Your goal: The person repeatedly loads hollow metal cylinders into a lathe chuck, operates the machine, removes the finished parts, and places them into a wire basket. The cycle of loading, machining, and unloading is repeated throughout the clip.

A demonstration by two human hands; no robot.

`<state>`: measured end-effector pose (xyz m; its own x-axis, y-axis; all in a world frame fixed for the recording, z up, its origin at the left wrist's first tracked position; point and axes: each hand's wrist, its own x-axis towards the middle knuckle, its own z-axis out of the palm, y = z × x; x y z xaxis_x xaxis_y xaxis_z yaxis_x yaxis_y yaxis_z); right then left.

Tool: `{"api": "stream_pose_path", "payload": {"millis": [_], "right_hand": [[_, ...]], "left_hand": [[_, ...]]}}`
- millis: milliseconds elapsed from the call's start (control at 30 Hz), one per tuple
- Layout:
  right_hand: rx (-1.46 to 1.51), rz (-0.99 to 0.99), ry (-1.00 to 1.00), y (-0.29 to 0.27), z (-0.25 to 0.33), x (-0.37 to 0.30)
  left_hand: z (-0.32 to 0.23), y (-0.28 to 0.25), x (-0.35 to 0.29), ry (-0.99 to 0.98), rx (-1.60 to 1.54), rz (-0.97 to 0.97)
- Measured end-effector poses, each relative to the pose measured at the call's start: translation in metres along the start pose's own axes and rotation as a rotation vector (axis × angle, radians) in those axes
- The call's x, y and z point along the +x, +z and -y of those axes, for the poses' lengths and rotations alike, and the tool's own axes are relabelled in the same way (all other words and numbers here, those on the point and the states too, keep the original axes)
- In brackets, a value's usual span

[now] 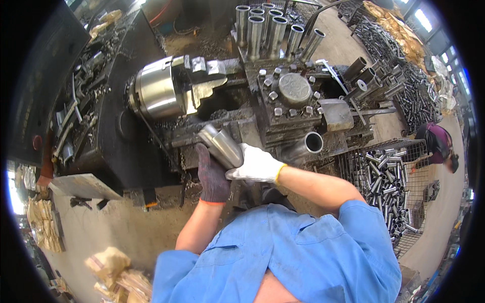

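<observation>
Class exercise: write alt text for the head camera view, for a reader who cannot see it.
Seen from above, a person in a blue shirt holds a short metal tube in both hands, left hand in a dark glove, right hand in a white one, before a grimy lathe with a shiny chuck. More tubes stand upright behind and fill a wire basket at right.
</observation>
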<state>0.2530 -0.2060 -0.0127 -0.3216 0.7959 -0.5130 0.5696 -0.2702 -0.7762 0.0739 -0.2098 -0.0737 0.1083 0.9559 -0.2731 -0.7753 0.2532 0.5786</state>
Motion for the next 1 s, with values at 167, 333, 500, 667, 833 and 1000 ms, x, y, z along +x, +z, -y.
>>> {"api": "stream_pose_path", "payload": {"millis": [167,333,500,667,833,1000], "right_hand": [[0.249,-0.062,-0.023,-0.03,0.028,-0.035],[-0.537,-0.387,-0.659,-0.144,0.084,-0.044],[-1.442,-0.532,-0.526,-0.246,0.103,0.051],[-1.293,-0.141,-0.297,-0.256,0.07,0.14],[-0.893,0.246,-0.406,-0.248,0.034,0.228],[-0.983,0.175,-0.364,-0.221,0.055,0.23]], "left_hand": [[-0.004,0.006,0.046,-0.205,-0.182,0.656],[0.003,0.034,0.106,0.228,0.738,0.273],[-0.012,0.004,0.074,0.323,0.876,0.011],[-0.01,-0.112,-0.004,0.196,0.77,-0.234],[-0.022,-0.203,-0.061,0.22,0.447,-0.878],[-0.053,-0.265,-0.054,0.249,0.436,-0.938]]}}
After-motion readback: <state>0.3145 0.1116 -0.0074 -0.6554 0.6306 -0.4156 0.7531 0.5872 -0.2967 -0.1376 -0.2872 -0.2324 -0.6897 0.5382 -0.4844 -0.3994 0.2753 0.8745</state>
